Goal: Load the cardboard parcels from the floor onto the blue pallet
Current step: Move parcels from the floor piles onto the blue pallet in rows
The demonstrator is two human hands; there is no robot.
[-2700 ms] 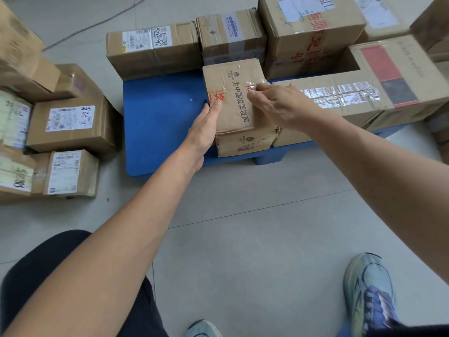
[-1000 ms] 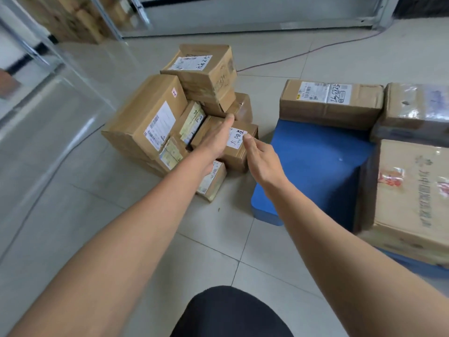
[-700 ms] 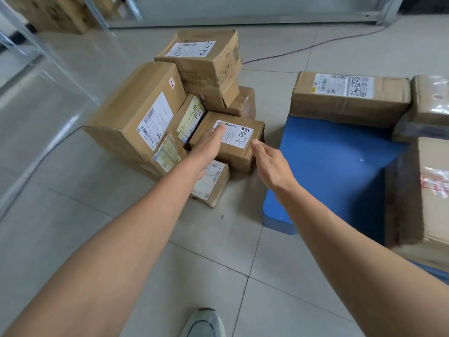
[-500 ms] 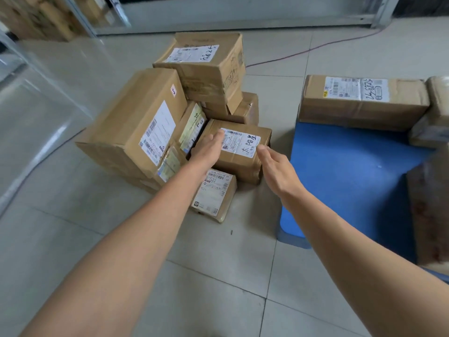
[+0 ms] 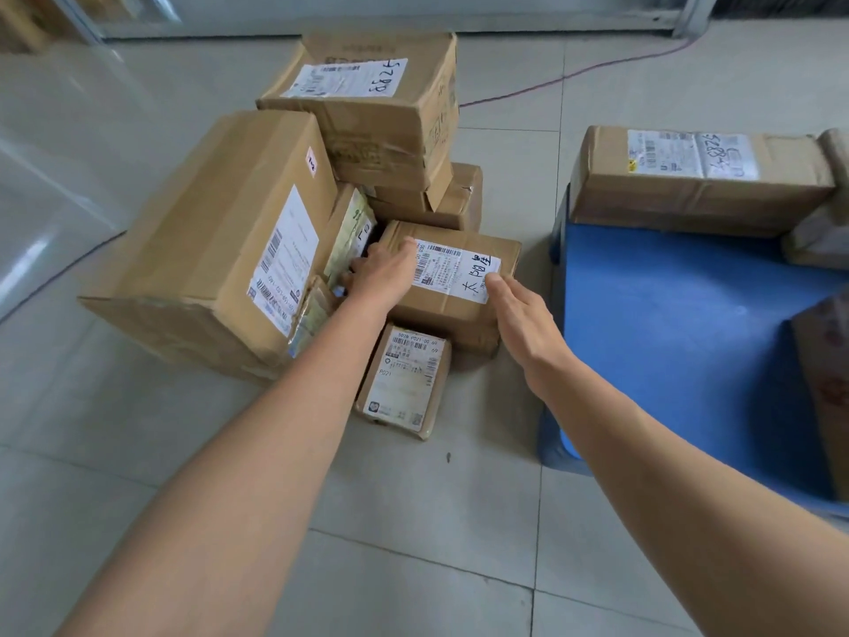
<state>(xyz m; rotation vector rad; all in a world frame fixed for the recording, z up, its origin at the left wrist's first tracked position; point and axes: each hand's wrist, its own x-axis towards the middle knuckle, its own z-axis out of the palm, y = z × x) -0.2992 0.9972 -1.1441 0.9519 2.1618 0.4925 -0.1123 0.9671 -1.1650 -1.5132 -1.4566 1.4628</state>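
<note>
A pile of cardboard parcels lies on the tiled floor left of the blue pallet [image 5: 666, 337]. In the middle of the pile sits a medium parcel [image 5: 452, 236] with a white handwritten label. My left hand [image 5: 381, 273] is on its left edge, fingers curled down into the gap beside it. My right hand [image 5: 519, 319] lies flat on its near right corner, fingertips touching the label. The parcel rests on the pile, not lifted. A long parcel [image 5: 689, 195] lies across the pallet's far end.
A large tilted box [image 5: 216, 250] leans at the left of the pile. A labelled box [image 5: 367, 112] tops the stack. A small flat parcel [image 5: 404, 379] lies on the floor under my arms. Another parcel [image 5: 822, 383] sits at the pallet's right edge. A red cable [image 5: 574, 75] crosses the far floor.
I have turned from the pallet to the floor pile. Both hands reached forward and came down onto the labelled parcel, the left wrapping its left edge.
</note>
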